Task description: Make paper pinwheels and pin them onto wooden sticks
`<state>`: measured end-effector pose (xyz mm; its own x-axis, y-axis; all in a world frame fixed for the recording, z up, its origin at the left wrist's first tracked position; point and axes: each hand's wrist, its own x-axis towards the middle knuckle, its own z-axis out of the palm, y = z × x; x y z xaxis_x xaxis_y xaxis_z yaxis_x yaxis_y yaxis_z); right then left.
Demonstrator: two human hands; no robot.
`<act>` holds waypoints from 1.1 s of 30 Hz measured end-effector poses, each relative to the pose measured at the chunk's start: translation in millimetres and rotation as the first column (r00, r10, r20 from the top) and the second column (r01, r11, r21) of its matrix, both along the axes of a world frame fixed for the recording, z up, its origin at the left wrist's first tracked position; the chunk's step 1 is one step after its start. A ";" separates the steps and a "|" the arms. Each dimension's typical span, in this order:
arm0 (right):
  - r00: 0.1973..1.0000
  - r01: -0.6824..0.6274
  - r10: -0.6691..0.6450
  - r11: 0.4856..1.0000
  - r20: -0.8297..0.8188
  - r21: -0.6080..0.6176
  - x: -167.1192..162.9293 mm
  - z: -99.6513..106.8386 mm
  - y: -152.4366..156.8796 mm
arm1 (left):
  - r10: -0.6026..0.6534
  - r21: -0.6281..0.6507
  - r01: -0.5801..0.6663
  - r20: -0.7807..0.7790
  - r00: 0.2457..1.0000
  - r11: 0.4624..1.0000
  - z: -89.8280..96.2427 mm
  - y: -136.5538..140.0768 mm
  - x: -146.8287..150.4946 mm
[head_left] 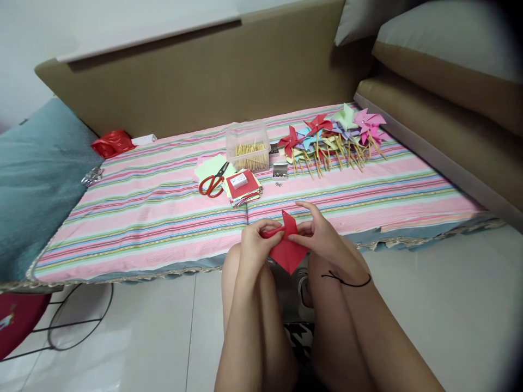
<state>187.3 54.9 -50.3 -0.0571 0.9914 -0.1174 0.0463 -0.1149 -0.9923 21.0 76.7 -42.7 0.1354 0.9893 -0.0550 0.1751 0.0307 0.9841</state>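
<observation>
In the head view, the red paper is above the gap between the person's knees, in front of the edge of the striped cloth. The left hand has its grip closed on the left side of the sheet, with thumb on top and fingers underneath. The right hand makes a looser grip: its thumb presses the right side, and its index finger is raised away from the paper. One pointed flap stands up between the hands.

The paper is probably very light and rather stiff for its thinness, not slippery, but easy to crease or to tear (the narrow tips, it seems, most of all). It would be better to take hold near the middle, where the folds come together, with a soft pinch.

On the cloth stands a clear plastic box, which contains many wooden sticks. Just beside it, a small open case holds tiny metal pieces, and a few loose pieces lie near its front. A small white box rests on the paper stack; its content cannot be seen.
</observation>
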 end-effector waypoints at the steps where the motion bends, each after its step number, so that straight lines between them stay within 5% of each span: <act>1: 1.000 0.001 -0.001 1.000 0.004 -0.002 -0.3 0.3 -0.1 | -0.001 -0.003 0.001 0.004 1.000 1.000 -0.1 0.0 0.2; 33: 0.998 -0.019 0.017 0.999 -0.064 -0.028 -1.7 -3.7 -0.5 | 0.010 0.010 -0.010 0.039 0.999 1.000 4.0 -2.1 0.5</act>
